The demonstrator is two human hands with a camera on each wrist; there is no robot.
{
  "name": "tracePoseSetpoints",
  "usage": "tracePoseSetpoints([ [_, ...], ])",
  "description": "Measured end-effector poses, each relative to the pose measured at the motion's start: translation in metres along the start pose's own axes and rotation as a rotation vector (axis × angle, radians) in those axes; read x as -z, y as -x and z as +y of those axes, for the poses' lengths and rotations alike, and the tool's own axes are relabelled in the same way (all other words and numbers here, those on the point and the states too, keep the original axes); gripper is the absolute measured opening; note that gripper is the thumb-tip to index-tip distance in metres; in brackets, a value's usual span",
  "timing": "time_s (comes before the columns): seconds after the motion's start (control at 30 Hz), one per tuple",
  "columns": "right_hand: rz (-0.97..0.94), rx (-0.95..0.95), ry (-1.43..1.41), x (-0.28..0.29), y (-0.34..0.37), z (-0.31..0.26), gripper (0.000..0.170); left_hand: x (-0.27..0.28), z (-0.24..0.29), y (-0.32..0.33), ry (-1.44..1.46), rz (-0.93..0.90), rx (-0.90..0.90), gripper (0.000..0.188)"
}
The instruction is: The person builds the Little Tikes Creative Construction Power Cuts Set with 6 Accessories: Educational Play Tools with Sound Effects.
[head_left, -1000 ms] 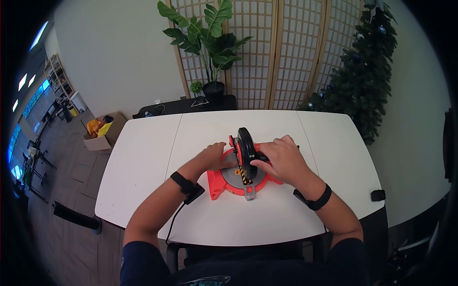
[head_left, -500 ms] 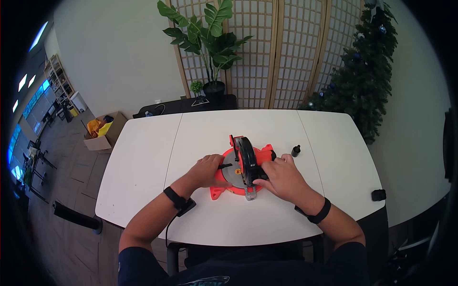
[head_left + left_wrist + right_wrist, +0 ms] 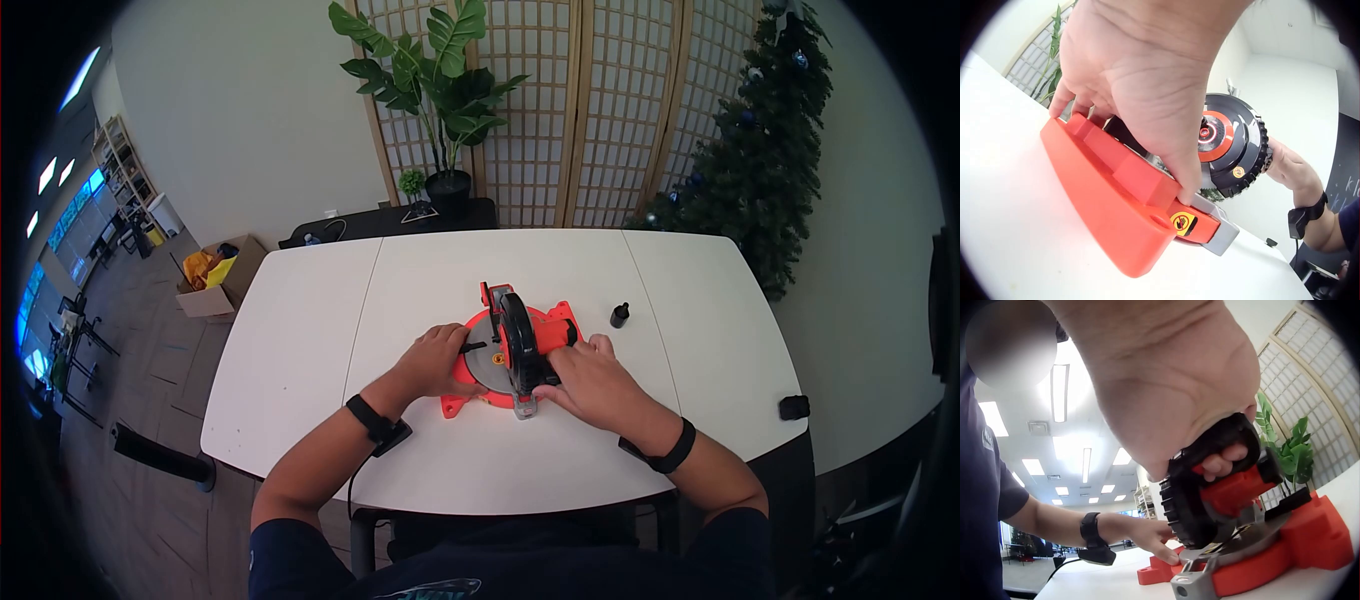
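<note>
A red and black miter saw [image 3: 518, 345] with a round grey turntable [image 3: 487, 366] stands on the white table. Its black handle [image 3: 1232, 434] is in my right hand [image 3: 598, 384], with fingertips showing through the grip in the right wrist view. The saw head is low, over the turntable. My left hand [image 3: 430, 362] holds the left side of the red base [image 3: 1094, 187]; in the left wrist view the thumb lies at its front and the other fingers reach over its far part. A yellow warning label [image 3: 1183, 222] shows beside that thumb.
A small black bottle [image 3: 620, 315] stands right of the saw. Another black object [image 3: 794, 408] sits at the table's right edge. A cable [image 3: 351, 485] hangs from my left wrist over the front edge. An open cardboard box [image 3: 222, 285] is left of the table.
The saw head has come down with my right hand, which has moved lower and toward me. My left hand has shifted left on the base. The black bottle has come into view.
</note>
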State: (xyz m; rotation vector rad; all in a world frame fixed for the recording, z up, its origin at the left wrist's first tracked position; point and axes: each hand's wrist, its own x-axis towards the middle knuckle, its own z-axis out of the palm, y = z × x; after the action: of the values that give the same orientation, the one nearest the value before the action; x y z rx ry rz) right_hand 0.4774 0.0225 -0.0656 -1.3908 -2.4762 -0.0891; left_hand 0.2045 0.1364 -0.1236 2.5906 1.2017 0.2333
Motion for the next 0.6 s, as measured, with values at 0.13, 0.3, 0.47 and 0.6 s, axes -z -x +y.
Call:
tracePoseSetpoints([
  [0.13,0.038,0.021,-0.063,0.01,-0.002,0.003,0.04,-0.004,-0.004,0.0,0.015,0.007,-0.006,0.107],
  [0.3,0.084,0.009,-0.11,0.025,-0.005,0.011,0.037,0.002,0.001,0.005,0.003,0.017,0.008,0.11],
  [0.47,0.19,0.026,-0.095,0.037,-0.012,0.015,0.03,0.005,-0.005,0.009,-0.024,-0.056,-0.002,0.113],
  [0.6,0.319,0.02,-0.044,0.036,-0.021,0.019,0.028,0.002,-0.009,0.008,-0.018,-0.054,-0.019,0.112],
])
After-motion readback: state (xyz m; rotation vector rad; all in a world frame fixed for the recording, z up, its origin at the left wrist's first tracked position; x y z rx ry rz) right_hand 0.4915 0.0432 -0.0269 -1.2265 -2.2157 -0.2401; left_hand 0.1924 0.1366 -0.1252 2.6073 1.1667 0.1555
